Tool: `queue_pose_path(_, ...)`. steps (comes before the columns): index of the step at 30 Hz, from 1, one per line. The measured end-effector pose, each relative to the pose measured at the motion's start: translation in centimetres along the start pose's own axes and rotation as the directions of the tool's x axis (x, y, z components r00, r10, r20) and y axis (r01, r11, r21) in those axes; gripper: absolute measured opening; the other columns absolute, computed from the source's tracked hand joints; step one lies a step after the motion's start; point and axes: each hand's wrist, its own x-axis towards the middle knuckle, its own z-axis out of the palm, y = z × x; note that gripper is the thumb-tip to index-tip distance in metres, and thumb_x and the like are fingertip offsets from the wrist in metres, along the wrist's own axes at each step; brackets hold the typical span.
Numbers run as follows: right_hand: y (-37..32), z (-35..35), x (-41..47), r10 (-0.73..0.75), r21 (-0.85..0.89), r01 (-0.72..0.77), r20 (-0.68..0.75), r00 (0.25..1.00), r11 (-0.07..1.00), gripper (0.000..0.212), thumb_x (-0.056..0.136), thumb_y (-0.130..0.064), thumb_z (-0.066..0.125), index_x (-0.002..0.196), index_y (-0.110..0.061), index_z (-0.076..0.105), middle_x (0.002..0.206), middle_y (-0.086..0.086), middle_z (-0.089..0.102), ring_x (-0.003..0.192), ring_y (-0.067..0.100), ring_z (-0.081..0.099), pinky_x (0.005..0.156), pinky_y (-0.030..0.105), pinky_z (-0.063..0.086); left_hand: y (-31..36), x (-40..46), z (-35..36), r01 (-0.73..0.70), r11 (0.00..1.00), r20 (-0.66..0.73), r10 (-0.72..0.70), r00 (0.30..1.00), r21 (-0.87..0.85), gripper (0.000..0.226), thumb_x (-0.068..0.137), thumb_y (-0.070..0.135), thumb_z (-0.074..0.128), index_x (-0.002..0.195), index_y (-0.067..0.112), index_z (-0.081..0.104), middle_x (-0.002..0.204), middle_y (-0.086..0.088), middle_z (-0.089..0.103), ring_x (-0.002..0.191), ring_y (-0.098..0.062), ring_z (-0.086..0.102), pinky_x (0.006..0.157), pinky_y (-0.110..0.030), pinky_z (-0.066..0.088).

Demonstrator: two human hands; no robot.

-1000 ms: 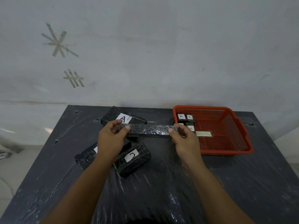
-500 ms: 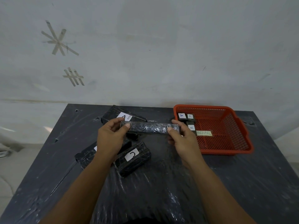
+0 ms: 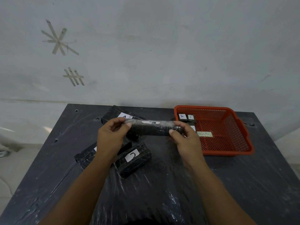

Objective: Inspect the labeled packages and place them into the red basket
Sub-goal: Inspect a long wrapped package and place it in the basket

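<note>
A long black wrapped package (image 3: 151, 129) hangs level above the table, its white label turned upward. My left hand (image 3: 112, 137) grips its left end and my right hand (image 3: 185, 137) grips its right end. Below my left hand lies a black package with a white label marked C (image 3: 134, 157). Another package (image 3: 86, 157) lies partly hidden under my left wrist. A package labelled A (image 3: 121, 115) rests at the back, behind the held one. The red basket (image 3: 232, 153) stands to the right, holding small labelled packages (image 3: 186, 117) in its back left corner.
A black plastic-covered table (image 3: 162, 192) carries everything. A pale card reading NORMAL (image 3: 204, 133) lies in the basket. A grey wall with tape marks (image 3: 60, 39) rises right behind the table. Floor shows past the table's left edge.
Both hands have rolled the held package, so its white label now faces up, and lifted it slightly. The packages on the table and the basket have not moved.
</note>
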Motion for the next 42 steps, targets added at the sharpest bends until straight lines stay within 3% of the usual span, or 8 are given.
queue_pose_path(6,0.2,0.1,-0.1,-0.06,0.039,0.058,0.04,0.997,0.998,0.037,0.088,0.008,0.07,0.101,-0.027,0.07,0.146,-0.006,0.055,0.133,0.016,0.057,0.107,0.046,0.053,0.2,0.6,-0.1,0.084,0.996,-0.04,-0.086,0.996,-0.042,0.025,0.084,0.029,0.08,0.107,0.025,0.071,0.106,-0.003,0.075,0.099,-0.022,0.072,0.091,-0.045,0.059)
queue_pose_path(15,0.7,-0.5,-0.3,-0.042,-0.228,0.087,0.193,0.98,0.97,0.047,0.087,-0.002,0.073,0.121,-0.031,0.061,0.127,-0.012,0.065,0.115,0.008,0.065,0.087,0.021,0.058,0.3,0.6,-0.4,0.239,0.964,-0.002,-0.241,0.971,-0.117,0.038,0.086,-0.006,0.071,0.116,0.017,0.063,0.097,-0.006,0.075,0.078,-0.02,0.076,0.07,-0.036,0.062)
queue_pose_path(20,0.9,-0.3,-0.6,-0.047,-0.412,0.127,0.199,0.979,0.902,0.055,0.089,-0.032,0.077,0.139,-0.033,0.056,0.138,-0.013,0.055,0.128,0.005,0.049,0.098,0.013,0.035,0.3,0.6,-0.7,0.231,0.969,0.042,-0.228,0.973,-0.085,0.043,0.084,-0.014,0.064,0.112,0.018,0.068,0.093,-0.007,0.075,0.069,-0.017,0.075,0.06,-0.028,0.061)
queue_pose_path(24,-0.2,0.3,-0.6,0.017,-0.481,0.153,0.33,0.944,0.863,0.047,0.092,-0.029,0.075,0.137,-0.031,0.06,0.128,-0.014,0.061,0.122,0.004,0.056,0.104,0.028,0.047,0.3,0.6,-0.6,0.234,0.971,0.141,-0.226,0.964,-0.044,0.04,0.084,-0.015,0.063,0.11,0.013,0.071,0.087,-0.007,0.075,0.067,-0.015,0.072,0.058,-0.025,0.058)
queue_pose_path(28,-0.7,1.0,-0.7,0.157,-0.514,0.104,0.439,0.885,0.851,0.051,0.094,-0.031,0.072,0.142,-0.029,0.057,0.137,-0.008,0.065,0.117,0.003,0.061,0.095,0.021,0.05,0.3,0.6,-0.1,0.197,0.98,0.182,-0.192,0.964,-0.008,0.038,0.083,-0.016,0.064,0.113,0.008,0.067,0.068,0.005,0.074,0.057,-0.007,0.069,0.049,-0.019,0.052)
queue_pose_path(33,-0.5,1.2,-0.7,0.197,-0.536,0.076,0.433,0.88,0.841,0.049,0.093,-0.037,0.071,0.14,-0.033,0.059,0.134,-0.005,0.069,0.116,0.008,0.067,0.104,0.04,0.055,0.1,0.8,-0.1,0.189,0.982,0.198,-0.184,0.963,-0.007,0.047,0.084,-0.009,0.07,0.125,0.013,0.063,0.102,-0.012,0.076,0.077,-0.017,0.075,0.064,-0.027,0.059)
queue_pose_path(39,-0.1,0.9,-0.4,0.13,-0.34,-0.006,0.342,0.931,0.94,0.049,0.096,-0.023,0.071,0.141,-0.034,0.056,0.119,-0.009,0.073,0.101,0.003,0.072,0.082,0.024,0.06,-0.2,1.1,-0.1,0.189,0.979,0.187,-0.172,0.967,-0.076,0.049,0.087,0.011,0.076,0.131,0.019,0.057,0.108,-0.003,0.077,0.1,-0.023,0.074,0.09,-0.041,0.058)
queue_pose_path(42,0.1,1.3,-0.1,0.108,-0.172,-0.069,0.223,0.969,0.983,0.057,0.093,-0.024,0.074,0.14,-0.044,0.051,0.121,-0.006,0.072,0.108,0.014,0.072,0.09,0.039,0.061,-0.4,0.7,-0.1,0.207,0.978,0.227,-0.205,0.952,0.016,0.033,0.091,0.017,0.072,0.123,0.019,0.063,0.105,-0.008,0.076,0.099,-0.024,0.073,0.09,-0.037,0.059)
